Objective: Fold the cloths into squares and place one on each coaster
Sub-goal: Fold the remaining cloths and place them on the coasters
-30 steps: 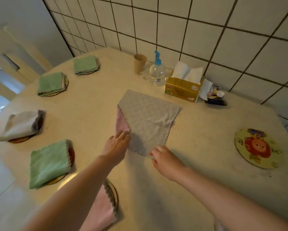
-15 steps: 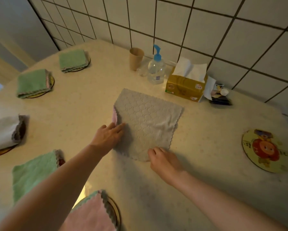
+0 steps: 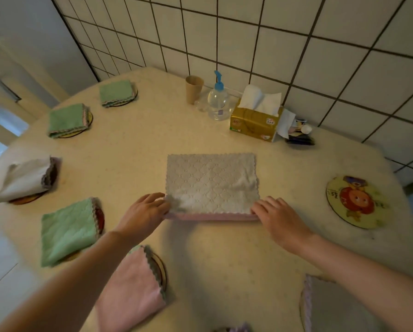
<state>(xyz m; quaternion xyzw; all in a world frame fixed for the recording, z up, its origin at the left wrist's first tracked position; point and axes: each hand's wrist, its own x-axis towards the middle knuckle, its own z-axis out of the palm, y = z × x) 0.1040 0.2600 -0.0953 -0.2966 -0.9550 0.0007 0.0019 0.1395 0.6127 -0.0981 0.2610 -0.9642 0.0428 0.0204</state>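
A grey cloth with a pink underside lies folded once, flat at the table's middle, its pink edge toward me. My left hand holds its near left corner, and my right hand holds its near right corner. A bare round coaster with an orange cartoon face lies to the right. Folded cloths sit on coasters along the left: two green ones at the back, a whitish one, another green one and a pink one. A grey cloth shows under my right forearm.
Against the tiled wall stand a brown cup, a clear pump bottle with a blue top, a yellow tissue box and some small items. The table's edge curves away on the left, above the floor.
The cloth has turned from a slanted lie to square with me, its pink edge now along the near side. My hands moved apart to its two near corners. The view shifted.
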